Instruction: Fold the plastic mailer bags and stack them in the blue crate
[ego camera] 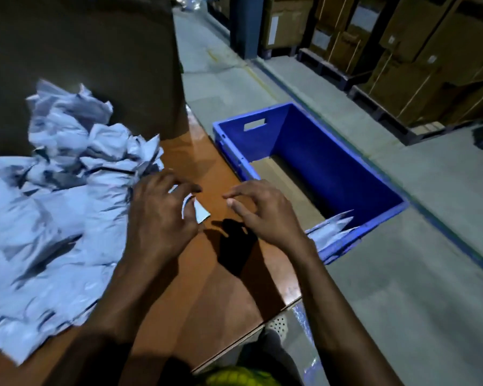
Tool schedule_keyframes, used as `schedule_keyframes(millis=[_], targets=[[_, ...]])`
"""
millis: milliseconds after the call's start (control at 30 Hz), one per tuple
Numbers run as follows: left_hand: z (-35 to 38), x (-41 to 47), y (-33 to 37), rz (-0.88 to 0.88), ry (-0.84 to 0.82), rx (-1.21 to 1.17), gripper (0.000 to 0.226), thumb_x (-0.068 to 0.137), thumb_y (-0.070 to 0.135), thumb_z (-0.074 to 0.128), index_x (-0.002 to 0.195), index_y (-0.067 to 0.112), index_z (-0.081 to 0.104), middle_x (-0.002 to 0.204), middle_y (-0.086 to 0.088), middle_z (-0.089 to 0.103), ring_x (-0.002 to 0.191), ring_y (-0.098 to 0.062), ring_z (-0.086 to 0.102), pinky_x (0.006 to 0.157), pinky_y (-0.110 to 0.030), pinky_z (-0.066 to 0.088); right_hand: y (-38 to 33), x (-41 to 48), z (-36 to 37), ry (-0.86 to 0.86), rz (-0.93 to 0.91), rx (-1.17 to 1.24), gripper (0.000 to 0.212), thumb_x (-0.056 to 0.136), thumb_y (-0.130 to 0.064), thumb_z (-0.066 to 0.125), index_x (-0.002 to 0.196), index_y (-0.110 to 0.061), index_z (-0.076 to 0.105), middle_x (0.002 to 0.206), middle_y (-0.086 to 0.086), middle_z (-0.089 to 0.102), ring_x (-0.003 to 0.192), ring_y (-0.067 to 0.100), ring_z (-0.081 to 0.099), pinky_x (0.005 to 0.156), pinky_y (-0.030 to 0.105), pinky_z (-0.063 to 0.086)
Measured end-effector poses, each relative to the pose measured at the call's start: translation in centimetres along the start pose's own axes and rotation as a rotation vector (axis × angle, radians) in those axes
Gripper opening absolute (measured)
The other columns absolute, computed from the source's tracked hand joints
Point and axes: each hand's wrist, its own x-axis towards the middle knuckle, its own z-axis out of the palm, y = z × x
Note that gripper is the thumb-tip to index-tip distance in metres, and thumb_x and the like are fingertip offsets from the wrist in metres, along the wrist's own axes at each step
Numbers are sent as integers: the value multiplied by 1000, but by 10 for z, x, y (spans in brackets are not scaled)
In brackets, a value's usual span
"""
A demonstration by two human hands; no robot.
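- When reading the table [207,302] from its left end, locate the pile of loose mailer bags [53,204]: crumpled, unfolded, heaped against the cardboard box [81,51] and spreading toward the near edge.
- Left hand [162,218]: at the pile's right fringe, fingers curled downward, apparently pinching a bag corner [202,214] poking out rightward beneath the thumb. Blurred here, so treat the pinch as a judgement.
- Bag body: trailing leftward from that pinch into the pile. Long axis not readable while crumpled.
- Right hand [262,215]: just beside the left, raised over bare tabletop, fingers loosely bent and spread, grasping nothing.
- Governing relation: free corner pointing toward the right hand, near it but apart. Likely requirement: draw the bag rightward onto the bare wood, then take a far edge with the right hand for flattening.
- Blue crate [332,162]: further right, beyond the table edge and set lower, open-topped, with a brown liner [285,176] on its bottom. Nearer to the right hand.
- Folded bags [329,229]: a few in the crate's near corner, beside the right wrist. Judged early in the task, given the size of the pile.
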Motion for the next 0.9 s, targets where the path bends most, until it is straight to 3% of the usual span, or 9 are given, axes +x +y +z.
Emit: schedule_keyframes(millis=[233, 333, 467, 567, 700, 833, 900], targets=[[-31, -67, -93, -194, 195, 156, 24, 84, 9, 61, 102, 15, 76, 103, -10, 71, 101, -40, 61, 81, -47, 43, -97, 19, 112, 215, -121, 102, 13, 97, -26, 71, 107, -24, 78, 105, -6, 72, 101, 17, 65, 80, 36, 54], [-20, -82, -108, -363, 119, 66, 28, 88, 23, 66, 112, 10, 72, 102, -16, 67, 99, -42, 59, 75, -48, 51, -118, 36, 149, 212, -76, 145, 19, 97, -29, 70, 115, -25, 75, 112, -4, 71, 100, 19, 68, 79, 40, 56], [7, -94, -101, -518, -114, 135, 59, 73, 20, 79, 127, 11, 58, 117, -18, 52, 105, -41, 54, 72, -49, 53, -125, 54, 184, 160, 2, 127, 32, 94, -39, 73, 124, -28, 68, 118, -3, 62, 102, 18, 66, 78, 40, 57], [18, -96, -101, -533, -168, 208, 68, 67, 15, 77, 131, 12, 52, 123, -18, 49, 108, -41, 49, 77, -49, 48, -126, 63, 196, 141, 33, 144, 32, 90, -34, 77, 118, -24, 68, 115, -2, 59, 92, 17, 66, 76, 42, 58], [16, -93, -100, -487, -38, 218, 56, 70, 13, 75, 123, 12, 59, 118, -16, 54, 104, -39, 50, 77, -47, 43, -120, 68, 191, 208, 56, 147, 14, 86, -15, 77, 100, -15, 75, 100, -1, 64, 84, 16, 66, 78, 41, 58], [-3, -92, -80, -318, 87, 117, 53, 65, 14, 64, 118, 13, 64, 122, -12, 62, 107, -39, 55, 83, -48, 42, -109, 40, 144, 334, 96, 158, 7, 88, -21, 82, 92, -18, 78, 92, -3, 63, 72, 1, 63, 72, 14, 50], [-5, -94, -62, -195, 100, 68, 52, 66, 14, 60, 118, 12, 66, 127, -10, 64, 113, -38, 57, 88, -49, 42, -96, 10, 116, 397, 143, 149, 8, 89, -25, 82, 91, -18, 78, 88, -3, 66, 73, 1, 64, 70, 11, 49]])
